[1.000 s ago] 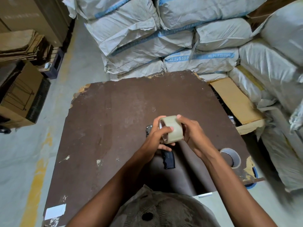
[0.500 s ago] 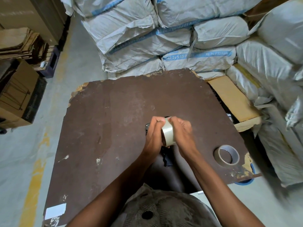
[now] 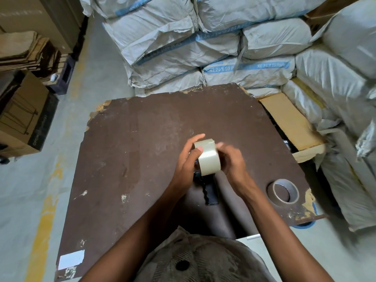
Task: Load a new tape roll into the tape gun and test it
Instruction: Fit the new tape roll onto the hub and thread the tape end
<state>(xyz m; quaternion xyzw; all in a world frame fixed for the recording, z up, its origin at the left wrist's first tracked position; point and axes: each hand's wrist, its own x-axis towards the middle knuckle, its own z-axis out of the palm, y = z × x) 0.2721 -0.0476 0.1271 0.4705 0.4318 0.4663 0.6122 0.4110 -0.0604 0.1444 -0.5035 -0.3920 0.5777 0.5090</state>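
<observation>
Beneath held tape roll point(image 3: 208, 157), tape gun point(image 3: 210, 192) mostly hidden.

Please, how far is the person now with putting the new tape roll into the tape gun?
Done: the nearly empty grey tape core lies aside on the brown board. In hand: the left hand and right hand hold the full beige tape roll over the black-handled tape gun, mostly hidden below. Whether the roll sits on its spindle cannot be seen. Left: threading and testing.
</observation>
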